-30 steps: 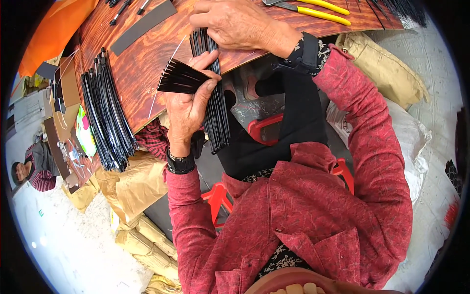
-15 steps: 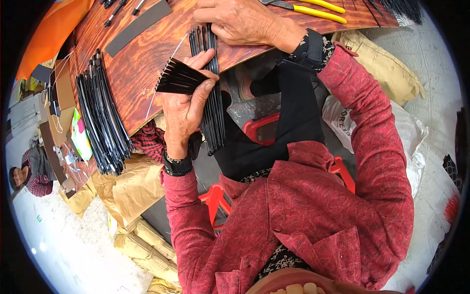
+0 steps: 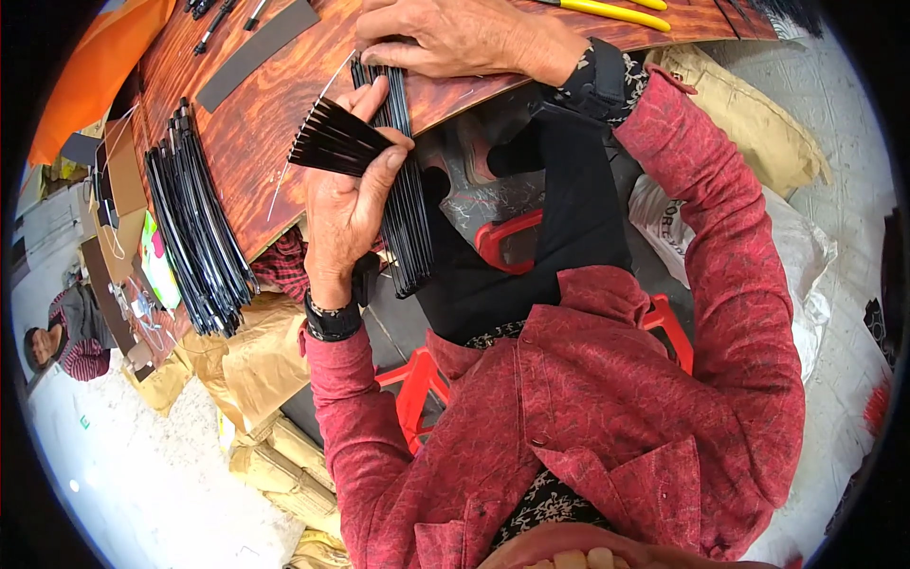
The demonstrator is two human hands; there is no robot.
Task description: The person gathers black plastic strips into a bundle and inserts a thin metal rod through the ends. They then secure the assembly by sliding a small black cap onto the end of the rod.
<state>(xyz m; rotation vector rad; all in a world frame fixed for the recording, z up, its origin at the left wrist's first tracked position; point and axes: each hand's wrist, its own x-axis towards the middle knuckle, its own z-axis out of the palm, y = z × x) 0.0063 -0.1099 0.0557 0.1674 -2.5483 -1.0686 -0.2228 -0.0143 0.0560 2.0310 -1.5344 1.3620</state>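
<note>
My left hand [image 3: 343, 211] grips a fan of thin black strips [image 3: 334, 140] between thumb and fingers. A thin pale wire [image 3: 318, 102] runs along the fan's outer ends, which seem to be strung on it. Beneath and beside this hand, a bundle of slim black rods [image 3: 406, 232] lies over the table edge, its near end hanging above my lap. My right hand [image 3: 441, 40] is at the bundle's far end with fingers curled together. What those fingertips pinch is hidden.
On the reddish wooden table [image 3: 256, 204] lie another black rod bundle [image 3: 194, 228], a dark grey strip [image 3: 256, 55] and yellow-handled pliers [image 3: 616, 13]. A red stool [image 3: 414, 394] is under me. Brown paper sacks [image 3: 758, 114] stand around. Another person [image 3: 81, 332] is at far left.
Both hands have shifted slightly left. The fan has moved left with my left hand, and my right fingers now cover more of the bundle's far end.
</note>
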